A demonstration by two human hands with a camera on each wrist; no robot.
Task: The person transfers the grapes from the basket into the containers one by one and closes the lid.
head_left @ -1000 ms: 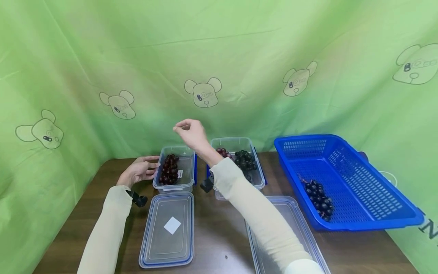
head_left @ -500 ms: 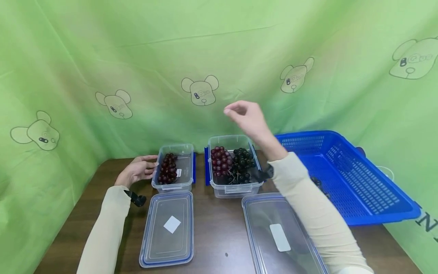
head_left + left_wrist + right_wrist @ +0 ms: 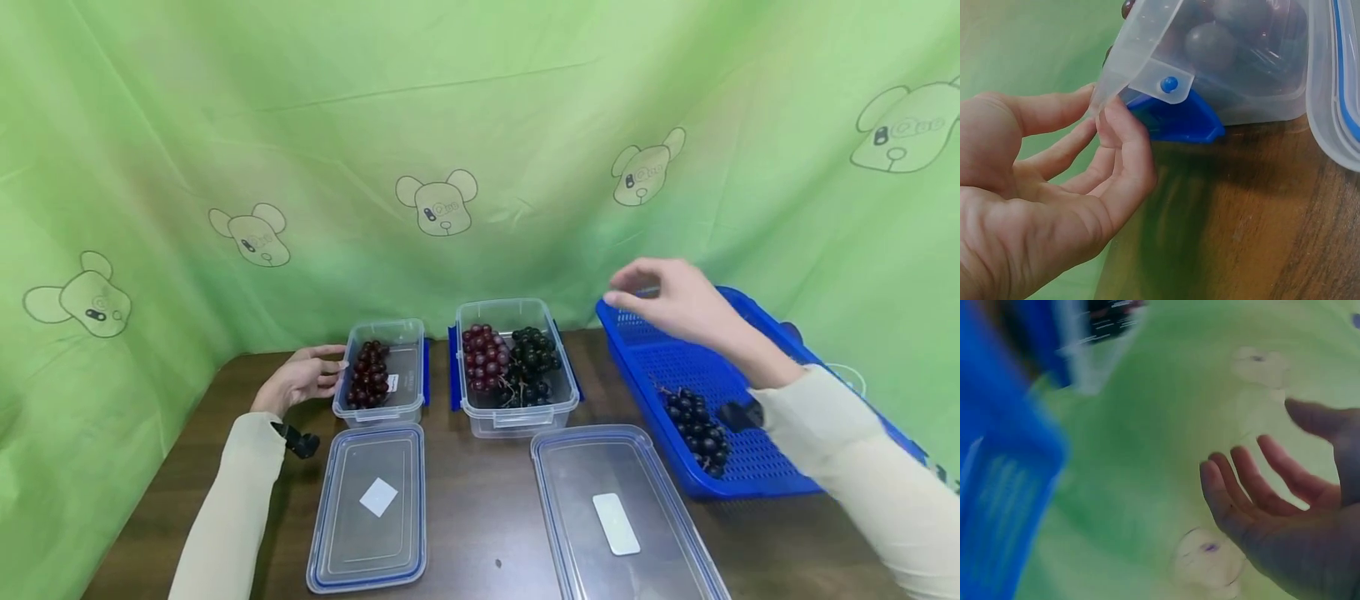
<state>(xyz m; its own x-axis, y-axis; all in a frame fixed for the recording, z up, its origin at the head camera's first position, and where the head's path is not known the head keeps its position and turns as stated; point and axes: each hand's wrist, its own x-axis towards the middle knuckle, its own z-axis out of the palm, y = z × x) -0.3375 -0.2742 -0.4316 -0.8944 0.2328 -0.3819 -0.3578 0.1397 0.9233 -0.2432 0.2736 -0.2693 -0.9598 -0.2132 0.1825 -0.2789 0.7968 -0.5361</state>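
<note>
Currently, the left hand (image 3: 303,379) pinches the rim of the small container (image 3: 407,362) at its left side; the left wrist view shows the thumb and a bent finger meeting at the clear plastic, just beside a blue latch flap (image 3: 1182,119). Inside that container, 1 bunch of dark red grapes (image 3: 369,375) lies along the left wall, with bare floor to its right. The right hand (image 3: 678,300) hangs in the air over the far left part of the blue basket (image 3: 637,367), its fingers curved and spread away from the thumb, holding nothing. Near the basket's left wall lies 1 bunch of black grapes (image 3: 697,429).

Between the small container and the basket stands the large container (image 3: 521,418), with red grapes (image 3: 486,358) on its left side and dark grapes (image 3: 534,350) on its right.

In front of the containers, 2 lids lie flat on the brown counter (image 3: 480,517): the small lid (image 3: 367,542), with a white diamond-set label (image 3: 378,497), and the large lid (image 3: 585,467), with a white oblong label (image 3: 617,523). A green curtain (image 3: 300,125) printed with cartoon animal heads hangs behind everything.
</note>
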